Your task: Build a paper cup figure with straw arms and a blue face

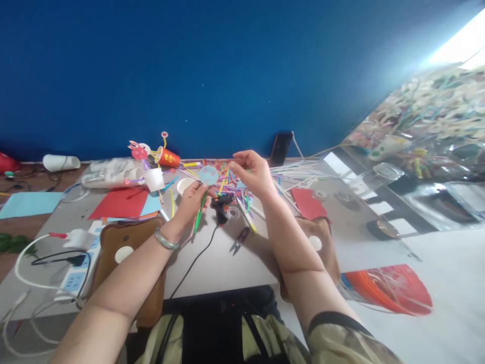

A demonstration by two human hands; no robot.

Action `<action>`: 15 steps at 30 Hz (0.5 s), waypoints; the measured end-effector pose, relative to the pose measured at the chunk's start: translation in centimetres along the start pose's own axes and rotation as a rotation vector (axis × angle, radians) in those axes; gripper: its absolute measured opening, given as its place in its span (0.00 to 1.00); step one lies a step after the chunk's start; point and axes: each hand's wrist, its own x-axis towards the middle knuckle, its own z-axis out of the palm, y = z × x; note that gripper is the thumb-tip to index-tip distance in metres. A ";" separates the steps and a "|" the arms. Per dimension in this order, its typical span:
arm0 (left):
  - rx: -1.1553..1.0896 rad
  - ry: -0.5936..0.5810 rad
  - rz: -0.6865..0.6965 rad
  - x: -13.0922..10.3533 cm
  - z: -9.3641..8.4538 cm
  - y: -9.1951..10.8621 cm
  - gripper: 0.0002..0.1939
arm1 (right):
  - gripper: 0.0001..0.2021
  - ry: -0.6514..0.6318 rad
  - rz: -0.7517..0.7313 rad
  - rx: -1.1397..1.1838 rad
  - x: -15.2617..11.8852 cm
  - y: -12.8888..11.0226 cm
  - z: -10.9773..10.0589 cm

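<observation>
A round, light-blue paper disc point(208, 175) was located just beyond the black glue gun point(221, 205), at the fingertips of the left hand point(192, 203), which was pinched closed on a thin green stem point(198, 218). The right hand point(255, 174), beyond and right of the gun, was half curled; whether it gripped anything could not be determined. Small dark-handled snips point(241, 235) lay nearer the person than the gun.

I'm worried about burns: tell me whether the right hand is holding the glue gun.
No, the glue gun lies on the table, apart from the right hand.
</observation>
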 end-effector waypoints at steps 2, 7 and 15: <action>-0.013 -0.007 0.006 0.1 0.0 -0.2 0.16 | 0.16 0.006 0.000 -0.238 0.9 0.4 -1.3; -0.013 0.006 0.031 -0.1 0.1 -0.5 0.17 | 0.12 -0.209 0.237 -0.984 2.1 3.3 -4.8; -0.069 -0.045 0.048 0.1 -0.1 -1.0 0.19 | 0.09 -0.428 0.469 -1.065 -2.0 10.3 -7.0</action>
